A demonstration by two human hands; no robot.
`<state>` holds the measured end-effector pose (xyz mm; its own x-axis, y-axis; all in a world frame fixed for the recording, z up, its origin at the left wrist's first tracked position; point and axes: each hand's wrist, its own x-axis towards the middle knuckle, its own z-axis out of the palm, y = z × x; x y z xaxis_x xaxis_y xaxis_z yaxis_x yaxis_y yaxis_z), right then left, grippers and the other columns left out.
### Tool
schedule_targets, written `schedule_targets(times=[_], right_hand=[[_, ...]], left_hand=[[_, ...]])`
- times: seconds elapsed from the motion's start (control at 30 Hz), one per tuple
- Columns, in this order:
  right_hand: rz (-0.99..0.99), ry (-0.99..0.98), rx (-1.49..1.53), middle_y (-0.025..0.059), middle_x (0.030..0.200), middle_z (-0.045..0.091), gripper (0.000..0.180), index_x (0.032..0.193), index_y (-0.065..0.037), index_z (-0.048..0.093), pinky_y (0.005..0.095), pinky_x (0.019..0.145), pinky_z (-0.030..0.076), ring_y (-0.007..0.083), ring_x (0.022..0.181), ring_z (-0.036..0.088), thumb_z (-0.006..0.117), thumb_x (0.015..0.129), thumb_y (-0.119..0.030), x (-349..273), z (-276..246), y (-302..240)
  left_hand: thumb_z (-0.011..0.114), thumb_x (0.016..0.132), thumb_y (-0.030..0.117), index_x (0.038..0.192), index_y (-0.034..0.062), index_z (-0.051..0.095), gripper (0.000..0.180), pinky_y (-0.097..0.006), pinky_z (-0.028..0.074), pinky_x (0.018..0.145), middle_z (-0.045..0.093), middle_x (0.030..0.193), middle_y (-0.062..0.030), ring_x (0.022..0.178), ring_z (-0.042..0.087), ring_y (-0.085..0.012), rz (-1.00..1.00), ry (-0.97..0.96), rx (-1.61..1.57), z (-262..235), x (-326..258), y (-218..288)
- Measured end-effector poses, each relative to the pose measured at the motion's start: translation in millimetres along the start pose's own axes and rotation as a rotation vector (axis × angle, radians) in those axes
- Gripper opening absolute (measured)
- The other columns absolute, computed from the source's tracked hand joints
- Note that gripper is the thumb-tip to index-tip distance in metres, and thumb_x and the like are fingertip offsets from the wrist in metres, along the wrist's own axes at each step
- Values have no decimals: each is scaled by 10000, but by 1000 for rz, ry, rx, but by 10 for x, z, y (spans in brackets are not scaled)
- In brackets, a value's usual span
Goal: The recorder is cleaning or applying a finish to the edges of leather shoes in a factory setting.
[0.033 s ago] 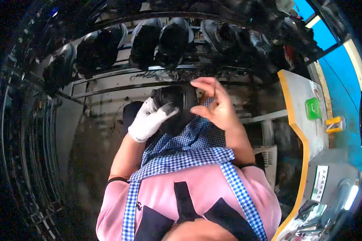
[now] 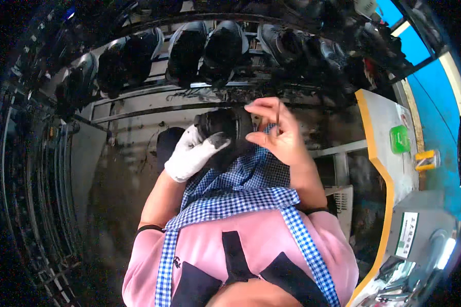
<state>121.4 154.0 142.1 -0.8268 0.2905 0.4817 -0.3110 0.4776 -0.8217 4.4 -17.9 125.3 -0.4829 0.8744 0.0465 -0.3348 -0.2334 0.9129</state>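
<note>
A black shoe is held over my lap, its dark surface blending into the shadow below. Around its left side closes my left hand, in a white glove with dark fingertips, the thumb lying across the shoe. My right hand is bare and at the shoe's right edge. Its thumb and forefinger are spread apart in a curve, and whether the tips touch the shoe I cannot tell. A thin dark line crosses the right fingers, too fine to name. A blue-and-white checked apron covers my lap.
Ahead, a rack holds a row of dark shoes. Metal rails stand along the left. At right is a white-topped bench with a yellow edge, bearing a green container, a yellow-banded jar and a grey machine.
</note>
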Motion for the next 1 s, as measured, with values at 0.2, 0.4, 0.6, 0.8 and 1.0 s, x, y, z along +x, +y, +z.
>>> schedule_targets(times=[0.2,0.4,0.6,0.8,1.0], right_hand=[[-29,-92,-240,59,957,551,263,964,-46,679,203,556,420,98,624,511,742,709,-46,79,12,-168],[-296,-70,-662,80,838,551,181,856,-36,578,331,552,511,221,662,610,689,714,-48,66,147,-178],[518,52,538,-29,792,482,107,902,-68,530,204,526,391,82,641,481,556,893,-171,-123,139,117],[-350,91,-390,125,927,581,119,961,-30,515,257,648,479,201,738,584,559,853,-7,-102,169,25],[80,49,225,104,860,585,77,980,-19,477,260,681,470,149,741,569,480,907,5,-109,176,90]], left_hand=[[613,836,144,1054,55,610,235,-331,462,814,615,1010,-94,903,586,-258,262,-31,416,16,-53,-92],[633,785,104,1048,54,610,268,-355,469,795,606,1030,-129,913,583,-307,445,-30,723,-78,-51,-200],[620,808,97,1053,36,609,252,-354,467,805,608,1020,-133,914,586,-293,337,24,601,-26,-73,-253],[642,796,80,1039,31,612,249,-356,467,815,611,1008,-138,920,588,-294,319,-88,664,-57,3,-241],[621,782,28,1012,24,612,230,-325,476,766,623,960,-129,851,603,-262,413,98,665,98,0,-364]])
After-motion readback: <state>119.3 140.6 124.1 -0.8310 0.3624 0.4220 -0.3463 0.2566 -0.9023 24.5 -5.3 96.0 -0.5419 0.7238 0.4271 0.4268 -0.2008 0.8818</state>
